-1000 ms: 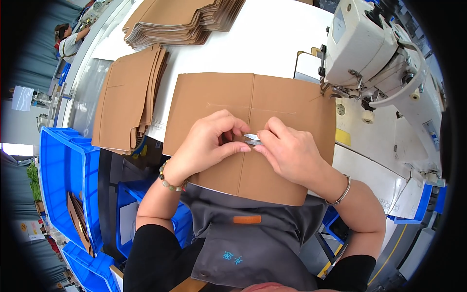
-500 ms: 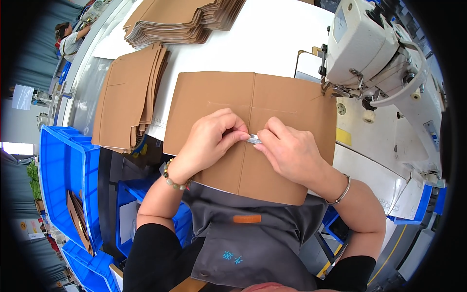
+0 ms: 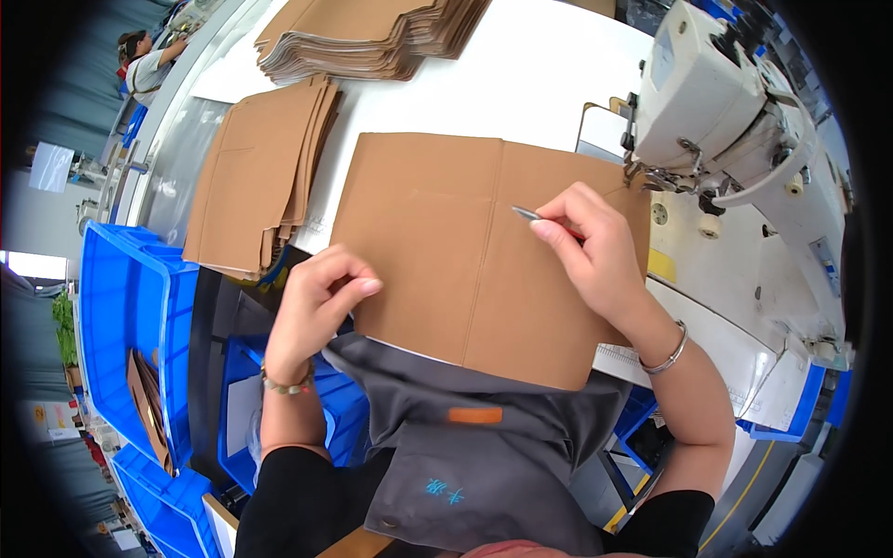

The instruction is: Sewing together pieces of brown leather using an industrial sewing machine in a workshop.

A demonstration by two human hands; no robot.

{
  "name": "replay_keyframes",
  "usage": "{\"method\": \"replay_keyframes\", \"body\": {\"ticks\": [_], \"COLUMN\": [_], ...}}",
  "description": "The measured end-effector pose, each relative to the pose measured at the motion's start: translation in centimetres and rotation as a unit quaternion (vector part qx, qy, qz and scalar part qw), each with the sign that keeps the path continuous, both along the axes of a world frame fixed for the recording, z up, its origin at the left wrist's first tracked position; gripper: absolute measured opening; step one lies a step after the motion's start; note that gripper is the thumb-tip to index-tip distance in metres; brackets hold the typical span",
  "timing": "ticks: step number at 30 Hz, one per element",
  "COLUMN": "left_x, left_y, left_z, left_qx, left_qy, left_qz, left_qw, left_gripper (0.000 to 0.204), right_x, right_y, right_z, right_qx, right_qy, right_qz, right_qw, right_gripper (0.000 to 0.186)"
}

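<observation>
- The right hand (image 3: 595,256) rests on the flat brown paper piece (image 3: 484,251), fingers pinched narrow around a thin metal tool (image 3: 526,215) whose tip points left, just right of the piece's central fold; the grip looks like a pen hold, which suits fine work on the surface.
- The left hand (image 3: 321,307) sits at the near left corner of the same piece, fingers loosely curled with the thumb touching its edge; I cannot tell whether it holds anything, and it seems placed to keep the sheet from sliding.
- The paper piece lies spread across the near edge of the white table (image 3: 539,84), its near edge hanging over the person's grey apron (image 3: 465,446), so it stays close to both hands.
- To the left lies a stack of folded brown pieces (image 3: 256,177), and a larger pile (image 3: 372,37) sits at the far side, both within reach.
- A white sewing machine (image 3: 716,102) stands at the right, just beside the sheet's far right corner.
- Blue plastic bins (image 3: 121,316) stand on the near left, below table level.
- Another person (image 3: 144,60) works at the far left.
</observation>
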State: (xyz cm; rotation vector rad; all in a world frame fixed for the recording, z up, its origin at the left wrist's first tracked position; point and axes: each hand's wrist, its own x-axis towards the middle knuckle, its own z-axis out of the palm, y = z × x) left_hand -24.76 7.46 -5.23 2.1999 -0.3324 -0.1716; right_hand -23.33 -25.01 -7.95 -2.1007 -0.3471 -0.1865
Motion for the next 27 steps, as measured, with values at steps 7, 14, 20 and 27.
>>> {"method": "replay_keyframes", "body": {"ticks": [7, 14, 20, 27], "left_x": [-2.0, -1.7, -1.7, -1.8], "left_y": [8.5, 10.6, 10.7, 8.4], "left_z": [-6.3, -11.5, -11.3, -9.2], "left_qx": [0.078, 0.093, 0.224, -0.153], "left_qy": [0.1, 0.103, -0.025, 0.231], "left_qz": [0.145, 0.229, 0.217, 0.182], "left_qw": [0.981, 0.963, 0.95, 0.943], "left_gripper": [0.025, 0.018, 0.012, 0.047], "right_x": [0.1, 0.0, -0.1, 0.3], "right_y": [0.3, 0.6, 0.5, 0.2], "right_z": [0.6, 0.4, 0.5, 0.2], "right_qx": [0.014, -0.007, 0.002, 0.065], "right_qy": [-0.006, 0.025, 0.031, 0.064], "right_qz": [0.012, -0.001, -0.001, 0.005], "right_qw": [1.0, 1.0, 1.0, 0.996], "right_gripper": [0.01, 0.011, 0.012, 0.012]}}
